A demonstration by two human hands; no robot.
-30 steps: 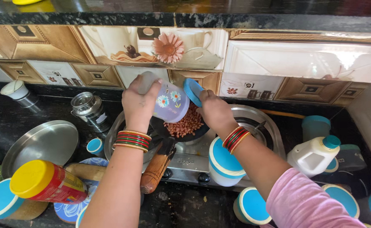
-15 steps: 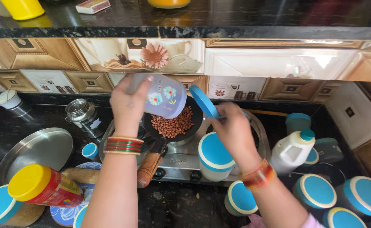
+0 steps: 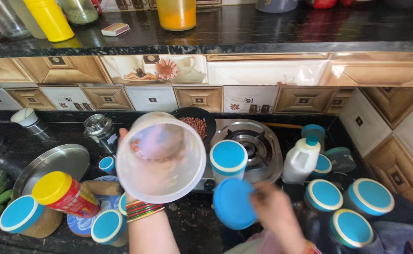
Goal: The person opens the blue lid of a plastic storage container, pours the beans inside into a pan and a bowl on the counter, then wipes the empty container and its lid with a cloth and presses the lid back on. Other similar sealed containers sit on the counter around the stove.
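My left hand (image 3: 143, 148) grips a clear plastic jar (image 3: 161, 157), its open mouth turned toward the camera and nothing visible inside. My right hand (image 3: 274, 211) holds the jar's blue round lid (image 3: 233, 203) low over the black counter, just right of the jar. Behind the jar a dark pan (image 3: 198, 121) with reddish peanuts (image 3: 195, 124) sits on the left burner of a steel stove (image 3: 253, 148). A blue-lidded white jar (image 3: 228, 161) stands on the stove's front.
A white jug with a teal cap (image 3: 302, 160) and several blue-lidded jars (image 3: 352, 207) crowd the right. A steel plate (image 3: 51, 164), a red jar with a yellow lid (image 3: 63, 193) and steel tins (image 3: 98, 128) lie left. The shelf above holds bottles (image 3: 176, 13).
Both hands pulled back from over the pan toward me. The jar tipped from pouring to mouth facing up. The lid came down to the counter front. The camera view lifted.
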